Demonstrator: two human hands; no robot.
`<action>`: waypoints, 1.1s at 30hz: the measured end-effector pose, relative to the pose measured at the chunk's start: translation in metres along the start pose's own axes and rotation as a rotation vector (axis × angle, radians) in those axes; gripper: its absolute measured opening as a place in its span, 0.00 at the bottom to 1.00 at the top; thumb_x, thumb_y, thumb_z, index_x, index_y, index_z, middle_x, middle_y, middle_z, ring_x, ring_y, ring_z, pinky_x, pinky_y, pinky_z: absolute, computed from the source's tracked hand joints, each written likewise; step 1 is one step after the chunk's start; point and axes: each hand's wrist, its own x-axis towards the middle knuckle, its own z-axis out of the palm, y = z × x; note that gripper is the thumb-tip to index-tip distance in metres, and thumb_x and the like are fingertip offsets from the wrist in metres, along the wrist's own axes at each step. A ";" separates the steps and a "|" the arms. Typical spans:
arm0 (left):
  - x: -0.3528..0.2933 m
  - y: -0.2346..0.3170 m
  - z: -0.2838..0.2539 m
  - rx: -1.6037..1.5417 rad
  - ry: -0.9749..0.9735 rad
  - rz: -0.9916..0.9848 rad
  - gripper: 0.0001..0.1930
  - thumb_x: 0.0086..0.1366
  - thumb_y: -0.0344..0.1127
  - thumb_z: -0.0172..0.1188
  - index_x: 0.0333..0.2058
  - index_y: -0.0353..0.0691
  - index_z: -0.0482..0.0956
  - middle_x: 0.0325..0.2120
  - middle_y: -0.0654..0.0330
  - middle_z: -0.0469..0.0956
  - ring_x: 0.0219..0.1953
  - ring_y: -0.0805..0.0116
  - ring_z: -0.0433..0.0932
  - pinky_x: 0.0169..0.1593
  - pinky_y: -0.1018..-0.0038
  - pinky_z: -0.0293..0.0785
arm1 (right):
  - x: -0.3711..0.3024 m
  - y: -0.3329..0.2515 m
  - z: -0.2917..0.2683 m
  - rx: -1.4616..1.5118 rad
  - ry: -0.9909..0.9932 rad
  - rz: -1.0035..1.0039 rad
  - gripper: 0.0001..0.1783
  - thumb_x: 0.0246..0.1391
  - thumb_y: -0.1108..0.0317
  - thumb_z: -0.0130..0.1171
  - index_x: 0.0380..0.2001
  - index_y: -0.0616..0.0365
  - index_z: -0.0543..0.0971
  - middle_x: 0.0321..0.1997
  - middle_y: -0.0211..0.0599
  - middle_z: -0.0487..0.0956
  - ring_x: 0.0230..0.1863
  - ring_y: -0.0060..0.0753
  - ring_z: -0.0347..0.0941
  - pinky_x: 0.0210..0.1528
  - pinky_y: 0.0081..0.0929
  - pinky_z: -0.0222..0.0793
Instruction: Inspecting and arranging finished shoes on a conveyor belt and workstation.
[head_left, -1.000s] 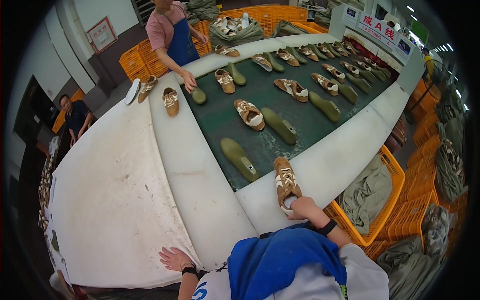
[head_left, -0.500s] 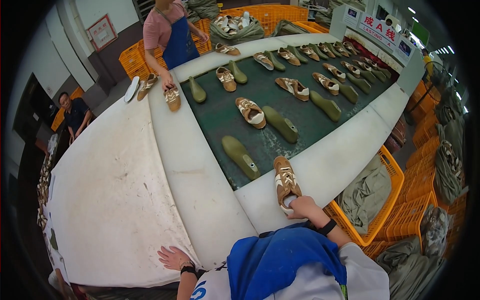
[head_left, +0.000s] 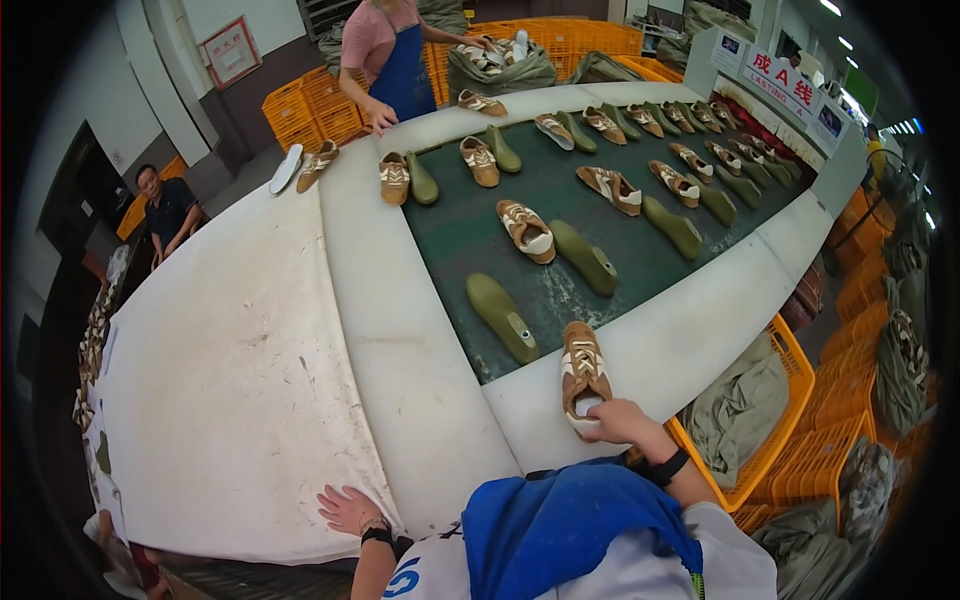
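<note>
The right hand [head_left: 615, 420] holds one shoe [head_left: 580, 362], while over a dozen other shoes [head_left: 525, 228], over ten green moulds [head_left: 490, 300] and one white sole [head_left: 285, 168] lie beyond it.

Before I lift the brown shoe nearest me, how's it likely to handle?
The brown shoe will probably flex somewhat, as its laced upper looks soft and its opening looks hollow. With laces facing up, it seems unlikely to roll. Since the right grip is at its heel end, the toe may dip when lifted.
</note>
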 end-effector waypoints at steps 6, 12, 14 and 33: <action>-0.001 -0.001 0.000 -0.006 0.034 0.028 0.24 0.67 0.49 0.39 0.59 0.52 0.60 0.64 0.62 0.53 0.64 0.52 0.53 0.61 0.54 0.52 | 0.005 -0.002 -0.084 0.164 0.183 -0.226 0.21 0.43 0.56 0.62 0.40 0.54 0.76 0.35 0.48 0.78 0.39 0.51 0.74 0.41 0.41 0.70; -0.003 0.005 -0.007 -0.001 -0.031 0.004 0.23 0.67 0.49 0.39 0.59 0.51 0.60 0.64 0.62 0.52 0.64 0.52 0.52 0.62 0.53 0.50 | 0.099 -0.039 -0.136 0.141 0.262 -0.455 0.22 0.41 0.61 0.62 0.41 0.56 0.75 0.37 0.45 0.78 0.41 0.48 0.74 0.42 0.37 0.70; -0.005 0.006 -0.010 -0.023 -0.058 -0.009 0.24 0.67 0.48 0.40 0.59 0.50 0.60 0.64 0.62 0.52 0.65 0.52 0.51 0.63 0.53 0.49 | 0.152 -0.053 -0.133 0.265 0.231 -0.447 0.22 0.41 0.60 0.62 0.41 0.57 0.76 0.38 0.44 0.79 0.41 0.44 0.76 0.42 0.34 0.70; -0.002 0.003 0.014 -0.049 -0.019 -0.001 0.23 0.66 0.45 0.42 0.59 0.48 0.61 0.64 0.61 0.52 0.65 0.51 0.50 0.63 0.52 0.49 | 0.297 -0.021 -0.049 0.286 0.398 -0.404 0.27 0.44 0.76 0.51 0.53 0.52 0.69 0.56 0.48 0.68 0.56 0.51 0.64 0.56 0.36 0.63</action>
